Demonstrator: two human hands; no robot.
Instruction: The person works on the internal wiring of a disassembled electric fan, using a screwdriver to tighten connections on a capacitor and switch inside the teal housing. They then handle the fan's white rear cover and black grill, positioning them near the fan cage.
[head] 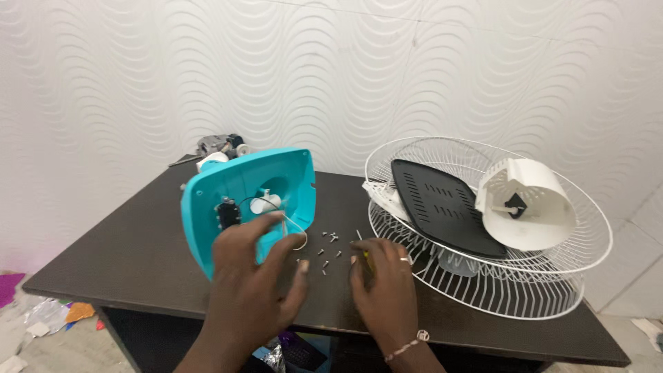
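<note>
A white wall with a raised wave pattern stands behind a dark brown table [138, 249] that fills most of the head view. Tipped up on the table's left half is a turquoise plastic fan base [242, 200], its hollow underside facing the camera, with a small black part, a white round fitting and a thin white wire showing inside. The left hand [252, 276] lies against the lower rim of this base, fingers spread and curled loosely over the edge, steadying it rather than clamping it. Just to the right, a scatter of small screws [329, 245] lies on the bare tabletop between the two hands. The right hand [383, 280] rests palm-down beside them, fingers closed around a screwdriver [360, 247] whose thin metal tip pokes out past the fingertips towards the screws. Further right sit stacked white wire fan guards [525, 290], holding a black vented cover [442, 204] and a white motor housing [528, 204]. At the table's far edge, behind the base, lies a motor assembly [217, 146].
</note>
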